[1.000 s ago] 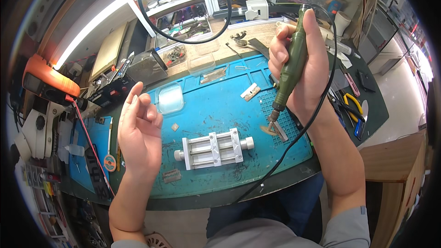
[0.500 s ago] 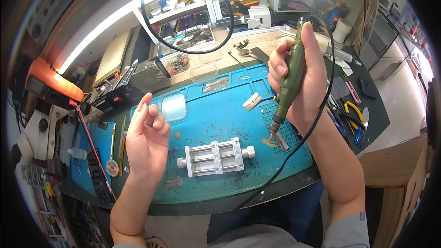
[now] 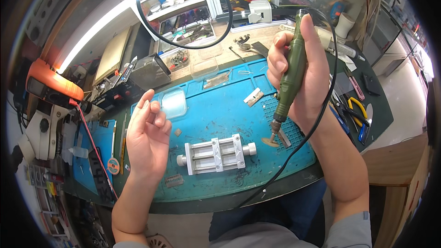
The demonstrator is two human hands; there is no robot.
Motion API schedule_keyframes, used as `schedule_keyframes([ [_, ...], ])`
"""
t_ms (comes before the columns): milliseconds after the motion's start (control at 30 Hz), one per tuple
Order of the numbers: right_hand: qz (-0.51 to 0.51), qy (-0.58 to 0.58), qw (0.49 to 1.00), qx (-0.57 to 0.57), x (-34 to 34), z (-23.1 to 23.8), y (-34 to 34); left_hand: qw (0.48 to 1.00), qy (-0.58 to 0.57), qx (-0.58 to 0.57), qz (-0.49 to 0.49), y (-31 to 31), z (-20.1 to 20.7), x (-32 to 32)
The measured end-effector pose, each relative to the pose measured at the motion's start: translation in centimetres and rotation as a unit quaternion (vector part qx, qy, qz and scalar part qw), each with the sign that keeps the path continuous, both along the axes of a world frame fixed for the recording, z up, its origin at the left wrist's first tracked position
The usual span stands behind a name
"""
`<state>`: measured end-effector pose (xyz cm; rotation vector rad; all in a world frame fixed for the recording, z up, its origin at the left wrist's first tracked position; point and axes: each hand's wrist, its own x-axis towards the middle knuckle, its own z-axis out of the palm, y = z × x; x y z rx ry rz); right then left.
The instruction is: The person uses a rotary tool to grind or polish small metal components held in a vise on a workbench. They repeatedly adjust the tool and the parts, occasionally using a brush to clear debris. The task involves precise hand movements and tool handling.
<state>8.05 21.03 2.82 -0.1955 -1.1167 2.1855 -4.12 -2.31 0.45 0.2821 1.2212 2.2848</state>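
A dark green rotary tool (image 3: 292, 73) with a small brownish disc on its lower end is gripped in my right hand (image 3: 312, 78), tip pointing down. Its black cord trails past my forearm. My left hand (image 3: 149, 142) is raised over the left of the blue work mat (image 3: 216, 119), palm turned inward, fingers loosely bent and apart, holding nothing. Between the hands a silver clamping fixture (image 3: 216, 155) with rods and end knobs lies on the mat. A thin metal blade (image 3: 174, 181) lies by my left wrist, and a razor blade (image 3: 253, 97) lies left of the tool.
Beyond my left hand sits a clear plastic box (image 3: 173, 103). An orange multimeter (image 3: 53, 81) stands at the left with a red lead. Yellow-handled pliers (image 3: 357, 112) and other hand tools lie at the right. A black cable loop (image 3: 188, 47) hangs across the top.
The whole view has shifted and tilted slightly. Both hands keep nearly the same pose, with the rotary tool still in the right one.
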Motion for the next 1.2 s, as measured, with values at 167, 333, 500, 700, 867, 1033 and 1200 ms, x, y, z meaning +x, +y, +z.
schedule_keyframes([
  [167,0.048,0.013,0.999,-0.005,0.26,-0.43,0.75,1.000,-0.004,0.006,-0.008,0.09,-0.04,0.01],
  [333,0.046,0.011,0.999,0.007,0.31,-0.39,0.66,1.000,0.004,0.005,-0.012,-0.04,-0.12,-0.03],
  [500,0.032,0.005,0.999,0.002,0.21,-0.40,0.58,1.000,0.000,0.004,-0.017,0.09,-0.13,0.00],
  [700,0.018,-0.002,1.000,0.007,-0.05,-0.21,0.04,1.000,0.020,-0.002,-0.021,-0.03,-0.30,-0.07],
  [867,0.016,-0.004,1.000,0.008,-0.03,-0.15,-0.04,1.000,0.018,-0.001,-0.023,-0.07,-0.39,-0.19],
  [1033,0.040,0.004,0.999,0.010,0.22,-0.44,0.50,0.999,0.020,-0.003,-0.026,-0.04,-0.45,-0.21],
  [1200,0.045,0.007,0.999,0.013,0.17,-0.42,0.47,1.000,0.013,-0.003,-0.025,0.03,-0.28,-0.17],
])
